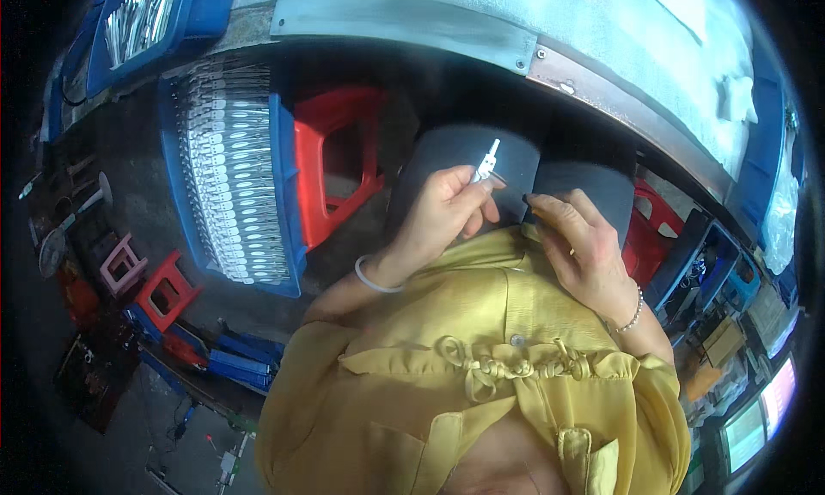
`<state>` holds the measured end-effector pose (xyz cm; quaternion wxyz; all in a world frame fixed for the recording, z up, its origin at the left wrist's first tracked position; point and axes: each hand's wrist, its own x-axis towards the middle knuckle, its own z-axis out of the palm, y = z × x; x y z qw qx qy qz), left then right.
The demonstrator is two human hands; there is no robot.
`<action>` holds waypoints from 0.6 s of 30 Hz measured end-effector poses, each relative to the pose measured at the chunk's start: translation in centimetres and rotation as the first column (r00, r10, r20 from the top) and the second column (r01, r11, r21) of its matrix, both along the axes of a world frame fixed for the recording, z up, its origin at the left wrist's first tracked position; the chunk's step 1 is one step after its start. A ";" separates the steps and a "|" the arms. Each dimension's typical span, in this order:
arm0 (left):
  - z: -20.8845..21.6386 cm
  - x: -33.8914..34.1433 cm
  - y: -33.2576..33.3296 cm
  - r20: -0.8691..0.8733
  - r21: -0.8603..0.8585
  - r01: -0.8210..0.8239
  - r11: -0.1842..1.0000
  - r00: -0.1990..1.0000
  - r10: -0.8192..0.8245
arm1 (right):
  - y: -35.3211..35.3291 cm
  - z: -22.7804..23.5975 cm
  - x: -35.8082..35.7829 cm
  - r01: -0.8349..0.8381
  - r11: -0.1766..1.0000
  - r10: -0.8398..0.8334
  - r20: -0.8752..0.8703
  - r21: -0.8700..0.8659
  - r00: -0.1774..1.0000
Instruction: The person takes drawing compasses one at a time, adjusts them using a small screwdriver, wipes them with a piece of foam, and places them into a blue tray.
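Above my lap, my left hand (451,204) is closed in a pinch round a small white plastic part (487,164). The part has a narrow tip pointing away from me, and my fingers hide its lower end. My right hand (580,237) is a little to the right, apart from the left, with thumb and fingers pressed together. Something small and dark (527,201) shows at those fingertips, too small to name. To the left, a blue tray (290,194) holds many similar white pieces (228,186) in close rows, with thin metal ends.
A worktable edge (404,22) runs across the far side. A blue bin (206,14) of thin metal pieces stands at the far left. Red stools (314,177) are beside my legs, one on each side. Blue crates (687,267) stand to the right.
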<state>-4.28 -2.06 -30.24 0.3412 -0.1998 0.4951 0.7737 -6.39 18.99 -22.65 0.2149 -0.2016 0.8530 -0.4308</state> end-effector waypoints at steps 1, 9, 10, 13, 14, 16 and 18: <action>0.1 -0.1 -0.1 0.025 -0.004 0.021 1.000 0.999 -0.021 | -0.1 0.0 0.0 0.001 1.000 -0.001 0.003 0.001 1.000; -0.3 0.0 0.1 0.028 -0.028 0.043 0.999 0.999 -0.043 | -0.4 -0.5 -0.2 0.006 1.000 -0.004 -0.067 0.022 0.998; -0.4 0.1 0.2 -0.009 -0.059 0.049 0.997 0.999 -0.050 | -0.5 -0.6 -0.1 0.007 1.000 -0.006 -0.066 0.024 0.998; -0.6 0.6 0.8 -0.151 -0.250 0.060 0.966 0.983 -0.101 | -0.4 -0.9 -0.1 0.018 0.999 -0.016 -0.066 0.029 0.998; -0.8 0.7 0.8 -0.150 -0.250 0.063 0.966 0.983 -0.102 | -0.2 -1.1 -0.3 0.051 0.999 -0.051 -0.033 0.000 0.998; -1.4 0.8 0.9 -0.213 -0.315 0.072 0.946 0.967 -0.144 | -0.2 -1.1 -0.4 0.087 0.996 -0.087 0.001 -0.027 0.996; -1.6 1.0 1.0 -0.280 -0.407 0.070 0.911 0.939 -0.197 | -0.6 -0.5 -0.4 0.399 0.917 -0.327 0.557 -0.008 0.764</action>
